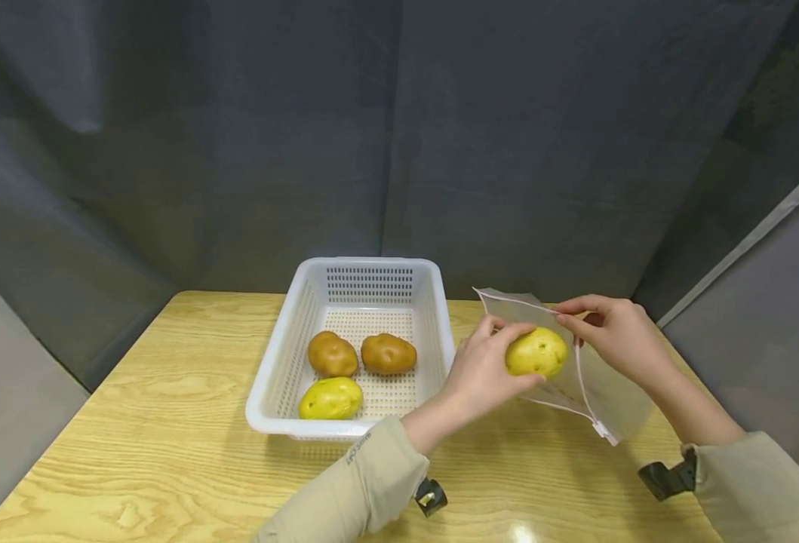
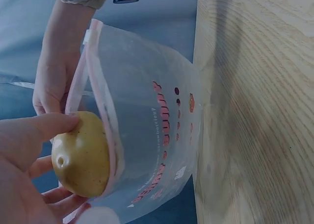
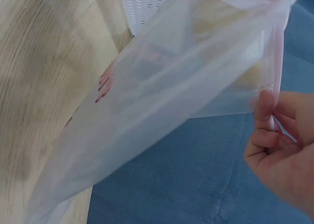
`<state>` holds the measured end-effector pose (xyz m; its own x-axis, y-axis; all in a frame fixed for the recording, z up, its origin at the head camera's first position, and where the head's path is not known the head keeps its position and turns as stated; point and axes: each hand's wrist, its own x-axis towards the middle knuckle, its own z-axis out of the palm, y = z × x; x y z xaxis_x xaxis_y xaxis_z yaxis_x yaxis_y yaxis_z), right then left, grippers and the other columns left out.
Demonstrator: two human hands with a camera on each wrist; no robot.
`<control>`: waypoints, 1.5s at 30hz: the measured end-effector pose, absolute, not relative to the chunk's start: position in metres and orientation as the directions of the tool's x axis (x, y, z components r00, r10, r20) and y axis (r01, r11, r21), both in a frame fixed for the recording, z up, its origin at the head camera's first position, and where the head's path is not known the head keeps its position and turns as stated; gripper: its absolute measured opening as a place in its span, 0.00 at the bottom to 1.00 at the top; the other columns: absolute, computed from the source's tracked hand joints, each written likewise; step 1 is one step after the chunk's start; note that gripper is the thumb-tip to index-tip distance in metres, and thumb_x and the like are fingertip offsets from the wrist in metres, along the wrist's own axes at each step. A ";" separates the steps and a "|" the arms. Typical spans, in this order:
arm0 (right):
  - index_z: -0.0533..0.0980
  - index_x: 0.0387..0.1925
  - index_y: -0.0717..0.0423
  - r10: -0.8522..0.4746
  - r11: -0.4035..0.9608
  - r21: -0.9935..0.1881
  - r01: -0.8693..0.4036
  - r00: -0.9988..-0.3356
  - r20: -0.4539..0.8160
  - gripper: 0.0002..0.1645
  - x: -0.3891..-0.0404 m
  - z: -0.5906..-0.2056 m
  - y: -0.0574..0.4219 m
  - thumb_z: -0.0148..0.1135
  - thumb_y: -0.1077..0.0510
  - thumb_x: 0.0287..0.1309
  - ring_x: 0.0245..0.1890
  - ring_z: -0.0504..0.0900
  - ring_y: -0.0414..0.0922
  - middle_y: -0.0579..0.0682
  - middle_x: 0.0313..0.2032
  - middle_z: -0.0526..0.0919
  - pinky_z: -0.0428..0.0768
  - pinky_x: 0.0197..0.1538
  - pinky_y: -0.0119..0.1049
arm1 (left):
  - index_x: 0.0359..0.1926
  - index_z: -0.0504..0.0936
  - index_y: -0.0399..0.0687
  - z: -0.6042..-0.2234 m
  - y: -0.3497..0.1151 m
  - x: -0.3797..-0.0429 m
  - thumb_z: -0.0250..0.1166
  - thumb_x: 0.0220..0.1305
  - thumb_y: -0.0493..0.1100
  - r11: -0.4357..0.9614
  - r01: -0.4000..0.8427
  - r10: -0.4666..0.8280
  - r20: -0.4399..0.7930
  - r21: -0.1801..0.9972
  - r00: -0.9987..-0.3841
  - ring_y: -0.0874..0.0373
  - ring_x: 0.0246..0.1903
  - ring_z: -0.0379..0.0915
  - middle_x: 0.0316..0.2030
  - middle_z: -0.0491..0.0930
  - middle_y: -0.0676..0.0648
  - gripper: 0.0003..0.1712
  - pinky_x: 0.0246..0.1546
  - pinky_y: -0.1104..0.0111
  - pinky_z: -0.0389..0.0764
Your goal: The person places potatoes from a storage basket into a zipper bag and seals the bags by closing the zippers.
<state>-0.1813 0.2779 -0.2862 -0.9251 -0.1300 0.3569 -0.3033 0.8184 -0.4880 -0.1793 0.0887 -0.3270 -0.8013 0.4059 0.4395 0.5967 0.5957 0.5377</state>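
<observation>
A yellow potato (image 1: 537, 352) is gripped in my left hand (image 1: 484, 362), thumb on one side and fingers on the other. It sits right at the mouth of a clear zip bag (image 2: 147, 116) with pink edging and red print. My right hand (image 1: 613, 332) pinches the bag's rim between thumb and fingertips, and the mouth gapes toward the potato. A white slider (image 1: 603, 430) hangs at the bag's near corner. In the right wrist view, the bag's film (image 3: 162, 82) partly veils the yellow shape behind it.
Left of the bag stands a white perforated basket (image 1: 256, 407). It holds two brown potatoes (image 1: 388, 354) and another yellow potato (image 1: 331, 398). Everything rests on a wood-grain table (image 1: 168, 407), with dark grey curtains (image 1: 304, 151) behind it.
</observation>
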 end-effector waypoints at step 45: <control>0.78 0.32 0.49 -0.214 0.816 -0.395 -0.421 -0.856 0.470 0.08 -0.172 -0.266 0.265 0.58 0.53 0.48 0.14 0.70 0.34 0.42 0.19 0.75 0.66 0.15 0.27 | 0.45 0.75 0.61 -0.335 0.107 -0.182 0.66 0.40 0.54 0.723 0.682 0.624 0.321 0.108 -0.712 0.63 0.40 0.69 0.42 0.73 0.57 0.25 0.39 0.72 0.66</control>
<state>-0.1719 0.2646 -0.2665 -0.8563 -0.2142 0.4700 -0.4212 0.8163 -0.3953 -0.1821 0.1068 -0.3351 -0.7124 0.6241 0.3208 0.6822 0.7231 0.1082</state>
